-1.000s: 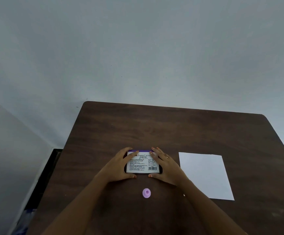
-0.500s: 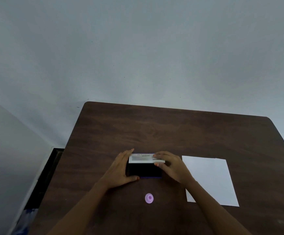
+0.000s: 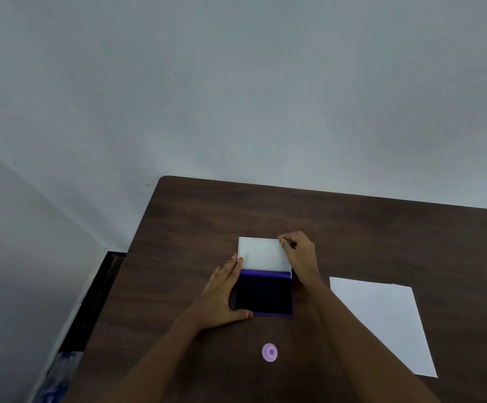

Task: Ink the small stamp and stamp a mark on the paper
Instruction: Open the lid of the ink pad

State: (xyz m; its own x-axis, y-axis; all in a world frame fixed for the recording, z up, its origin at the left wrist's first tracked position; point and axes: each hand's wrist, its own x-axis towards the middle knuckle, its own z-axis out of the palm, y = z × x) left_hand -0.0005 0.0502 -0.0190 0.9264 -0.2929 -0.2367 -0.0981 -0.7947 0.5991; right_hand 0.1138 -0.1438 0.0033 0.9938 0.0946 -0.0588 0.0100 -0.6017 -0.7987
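The ink pad (image 3: 264, 296) lies open in the middle of the table, its dark purple pad showing and its white lid (image 3: 262, 253) folded back flat behind it. My left hand (image 3: 222, 292) presses against the pad's left side, thumb at its near left corner. My right hand (image 3: 299, 257) pinches the lid's far right corner. The small round pink stamp (image 3: 269, 352) sits on the table in front of the pad, touched by neither hand. The white paper (image 3: 382, 321) lies to the right, partly under my right forearm.
The dark wooden table (image 3: 352, 228) ends at a grey wall behind. Its left edge drops to a dark gap (image 3: 97, 298) beside the left wall.
The ink pad's lid was shut a second ago. My right hand has swung it up and back until it lies open, while my left hand stayed against the pad's left side.
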